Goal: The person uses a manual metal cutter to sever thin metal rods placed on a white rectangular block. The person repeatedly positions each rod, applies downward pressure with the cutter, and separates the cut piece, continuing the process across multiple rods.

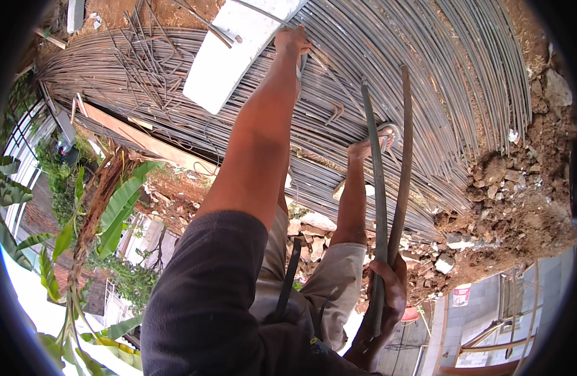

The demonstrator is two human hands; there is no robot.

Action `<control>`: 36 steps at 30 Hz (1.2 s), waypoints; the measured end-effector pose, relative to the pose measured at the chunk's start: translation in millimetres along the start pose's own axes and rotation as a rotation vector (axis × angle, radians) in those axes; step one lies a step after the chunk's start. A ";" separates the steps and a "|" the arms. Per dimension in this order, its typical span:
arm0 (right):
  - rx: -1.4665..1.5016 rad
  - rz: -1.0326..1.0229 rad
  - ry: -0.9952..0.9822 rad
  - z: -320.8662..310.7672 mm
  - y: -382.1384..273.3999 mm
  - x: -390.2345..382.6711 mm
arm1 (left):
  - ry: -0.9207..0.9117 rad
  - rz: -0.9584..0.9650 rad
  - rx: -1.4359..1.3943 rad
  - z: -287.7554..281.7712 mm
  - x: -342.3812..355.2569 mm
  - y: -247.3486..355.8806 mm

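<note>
Right hand (394, 285) gripping two long, dark, metal-looking bars (377, 182) over the broad bed of grey-brown steel rods (451, 94). Just those two up, I'd judge, plenty left lying! Left hand (291, 41) beside the white rectangular slab (216, 69), grip I can't tell.

Worn on the person's head, the left lens of a side-by-side pair looks steeply down along the body, so the dark sleeve (204, 282) looms closest and the long metal bars (464, 69) on the ground lie farther off. Its fisheye reach is very wide (straight edges bow toward a round, black rim), taking in leaves (122, 207) at left and a grey wall (486, 307) at lower right.
</note>
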State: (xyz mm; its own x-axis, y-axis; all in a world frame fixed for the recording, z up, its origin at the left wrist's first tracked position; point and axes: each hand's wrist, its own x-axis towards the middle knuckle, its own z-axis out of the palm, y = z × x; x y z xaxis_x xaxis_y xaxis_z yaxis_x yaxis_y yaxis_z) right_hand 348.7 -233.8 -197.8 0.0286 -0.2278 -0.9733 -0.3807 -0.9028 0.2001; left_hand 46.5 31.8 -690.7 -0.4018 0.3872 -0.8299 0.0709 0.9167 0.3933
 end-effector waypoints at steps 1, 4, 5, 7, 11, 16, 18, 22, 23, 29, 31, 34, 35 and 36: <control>0.002 -0.002 0.009 3.3 -3.9 -3.1 | 0.100 0.059 0.142 -6.6 -6.6 -0.1; 0.014 -0.004 0.019 18.1 -14.6 -12.2 | 0.244 0.428 0.434 -16.0 -48.7 -22.6; 0.051 -0.005 0.012 17.7 -11.0 -10.8 | 0.059 0.617 0.531 -15.0 -102.5 -22.0; 0.095 -0.013 -0.023 13.3 -3.8 -9.1 | -0.434 0.872 0.439 -22.2 -199.9 -27.9; 0.074 -0.080 -0.059 25.5 -11.9 -20.0 | -0.812 1.243 0.611 -29.6 -361.1 -52.8; 0.166 -0.149 -0.115 25.1 0.1 -7.6 | -0.691 1.087 0.414 -11.2 -383.7 -72.1; 0.192 -0.199 -0.196 13.0 8.4 1.8 | -0.671 1.104 0.317 -18.7 -400.2 -42.2; 0.211 -0.271 -0.311 -20.2 18.7 15.6 | -0.545 0.834 0.019 -55.5 -391.2 -34.4; 0.216 -0.273 -0.321 -29.8 21.9 19.2 | -0.526 0.826 -0.046 -72.7 -393.8 -15.9; 0.172 -0.249 -0.339 -82.1 33.3 46.4 | -0.313 0.790 -0.163 -148.1 -400.7 50.7; 0.191 -0.255 -0.331 -90.4 29.7 50.8 | -0.351 0.823 -0.178 -157.2 -392.8 66.7; 0.160 -0.267 -0.339 -99.1 27.8 48.9 | -0.445 0.896 -0.196 -169.8 -376.2 83.2; 0.164 -0.273 -0.346 -96.5 23.8 43.9 | -0.424 0.972 -0.166 -169.0 -368.3 86.5; 0.161 -0.288 -0.306 -92.7 20.0 35.6 | -0.405 1.049 -0.135 -167.6 -360.0 90.5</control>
State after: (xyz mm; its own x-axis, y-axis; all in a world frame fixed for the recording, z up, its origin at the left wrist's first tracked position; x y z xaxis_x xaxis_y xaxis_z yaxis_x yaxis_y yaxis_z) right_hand 427.8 -293.7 -218.0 -0.1108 0.1641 -0.9802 -0.5368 -0.8399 -0.0799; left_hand 44.5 -41.3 -290.0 0.1248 0.9846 -0.1226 0.0899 0.1118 0.9897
